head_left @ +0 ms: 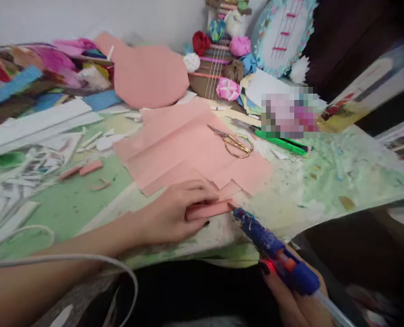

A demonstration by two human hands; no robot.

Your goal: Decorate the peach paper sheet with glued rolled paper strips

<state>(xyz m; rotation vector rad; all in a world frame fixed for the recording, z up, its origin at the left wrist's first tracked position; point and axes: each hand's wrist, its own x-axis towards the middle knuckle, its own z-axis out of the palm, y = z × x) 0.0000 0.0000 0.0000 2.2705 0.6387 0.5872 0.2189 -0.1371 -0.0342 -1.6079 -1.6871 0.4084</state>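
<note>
My left hand [178,211] is closed on a narrow pink strip [210,210], holding it near the table's front edge. In my right hand [299,299] is a blue hot glue gun [277,252] with a red light glowing at its grip and a clear glue stick at its rear. The gun's nozzle is at the strip's right end; whether it touches cannot be made out. Behind my left hand lie creased sheets of pink paper [184,141]. Gold-handled scissors [238,145] rest on them, partly open.
A green utility knife [283,141] lies at the right. White paper scraps [45,165] cover the left side. A pink guitar-shaped cutout [150,75] and two decorated instrument models stand at the back. A white cord [86,258] crosses above my left forearm.
</note>
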